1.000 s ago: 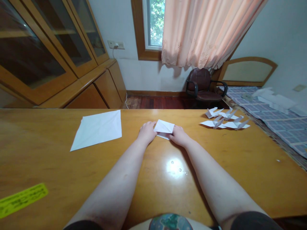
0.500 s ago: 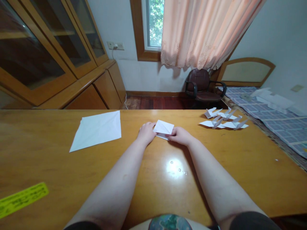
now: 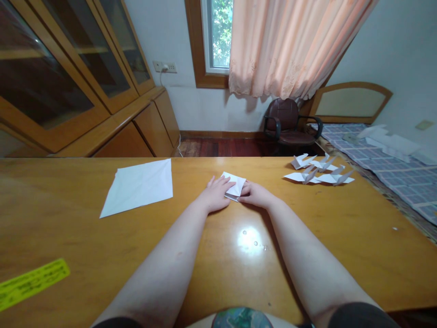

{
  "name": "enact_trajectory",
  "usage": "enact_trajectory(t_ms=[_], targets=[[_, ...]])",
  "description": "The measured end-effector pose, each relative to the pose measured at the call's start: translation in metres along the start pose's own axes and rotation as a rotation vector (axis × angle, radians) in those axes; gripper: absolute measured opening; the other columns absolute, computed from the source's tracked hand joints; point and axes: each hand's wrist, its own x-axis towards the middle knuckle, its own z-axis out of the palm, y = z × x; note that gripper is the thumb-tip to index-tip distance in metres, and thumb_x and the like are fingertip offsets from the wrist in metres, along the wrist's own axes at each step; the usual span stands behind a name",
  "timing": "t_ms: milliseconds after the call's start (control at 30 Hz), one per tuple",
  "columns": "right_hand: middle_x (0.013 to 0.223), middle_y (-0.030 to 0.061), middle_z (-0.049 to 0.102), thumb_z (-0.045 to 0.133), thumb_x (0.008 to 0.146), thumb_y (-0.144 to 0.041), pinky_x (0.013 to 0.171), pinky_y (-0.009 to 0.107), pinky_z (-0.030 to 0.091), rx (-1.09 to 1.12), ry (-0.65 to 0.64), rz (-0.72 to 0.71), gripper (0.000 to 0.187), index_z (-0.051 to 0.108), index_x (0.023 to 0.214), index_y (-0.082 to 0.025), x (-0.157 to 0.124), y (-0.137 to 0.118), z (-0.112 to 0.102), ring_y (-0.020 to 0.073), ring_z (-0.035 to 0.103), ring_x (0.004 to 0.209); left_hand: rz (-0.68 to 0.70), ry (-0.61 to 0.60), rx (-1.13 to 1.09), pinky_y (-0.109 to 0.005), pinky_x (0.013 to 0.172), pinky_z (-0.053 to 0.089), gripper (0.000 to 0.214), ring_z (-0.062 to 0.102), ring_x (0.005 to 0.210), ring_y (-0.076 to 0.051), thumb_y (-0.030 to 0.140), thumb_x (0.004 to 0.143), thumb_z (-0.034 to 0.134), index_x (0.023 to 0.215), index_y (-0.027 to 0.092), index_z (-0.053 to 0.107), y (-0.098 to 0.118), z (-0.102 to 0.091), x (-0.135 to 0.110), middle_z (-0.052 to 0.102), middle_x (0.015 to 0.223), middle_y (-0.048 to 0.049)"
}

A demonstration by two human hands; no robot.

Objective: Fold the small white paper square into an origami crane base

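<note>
Left hand [image 3: 215,195] has shifted rightward onto folded paper [image 3: 239,186], fingers loosely spread | right hand [image 3: 256,194], half-curled, pinches its right edge | paper between hands on desk [image 3: 102,255]

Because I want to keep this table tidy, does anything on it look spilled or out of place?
Two small things: droplet-like spots on the table, on the near side of the folded paper, perhaps liquid; and a tiny white speck lying alone near the right edge, possibly a scrap.
</note>
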Motion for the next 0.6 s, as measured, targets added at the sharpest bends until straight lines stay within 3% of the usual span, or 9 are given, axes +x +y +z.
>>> enact_trajectory(t_ms=[100,233,400,500,600], targets=[[0.096,0.0038,0.073,0.069,0.077,-0.027,0.093,0.034,0.045,0.055,-0.039,-0.079,0.009,0.077,0.079,-0.022,0.0,-0.001,-0.002,0.0216,0.063,0.099,-0.033,-0.004,-0.028,-0.051,0.119,0.014,0.065,0.029,0.143,-0.028,0.041,0.081,0.059,0.143,0.025,0.044,-0.002,0.002,0.0,0.035,0.155,-0.01],[0.096,0.0038,0.073,0.059,0.082,-0.022,0.092,0.032,0.045,0.071,0.014,-0.115,0.018,0.076,0.078,-0.021,-0.005,-0.003,-0.006,0.0204,0.063,0.097,-0.038,-0.018,-0.038,-0.051,0.118,0.013,0.064,0.028,0.144,-0.028,0.049,0.083,0.06,0.143,0.031,0.045,-0.005,0.004,0.002,0.034,0.156,-0.0074],[0.085,0.0074,0.073,0.05,0.089,-0.026,0.086,0.033,0.048,-0.085,0.304,0.098,0.027,0.074,0.083,-0.017,-0.006,0.002,-0.005,0.0201,0.065,0.085,-0.026,-0.063,-0.04,-0.055,0.117,0.01,0.051,0.023,0.146,-0.029,0.049,0.087,0.058,0.136,0.04,0.052,-0.005,0.004,0.003,0.031,0.157,-0.003],[0.108,0.0097,0.072,0.051,0.09,-0.027,0.096,0.036,0.045,-0.135,0.363,0.094,0.026,0.071,0.104,-0.018,-0.001,0.006,0.0,0.0213,0.063,0.104,0.01,-0.048,-0.051,-0.06,0.116,0.006,0.043,0.028,0.144,-0.028,0.045,0.088,0.059,0.13,0.043,0.056,-0.005,0.004,0.004,0.039,0.153,-0.0013],[0.136,0.0123,0.058,0.058,0.087,-0.029,0.109,0.043,0.037,-0.212,0.261,0.101,0.043,0.059,0.129,-0.018,0.003,0.007,0.005,0.0249,0.051,0.128,0.091,-0.02,-0.072,-0.059,0.116,0.003,0.032,0.041,0.137,-0.025,0.038,0.089,0.059,0.12,0.041,0.064,-0.006,0.006,0.005,0.054,0.142,-0.0005]])
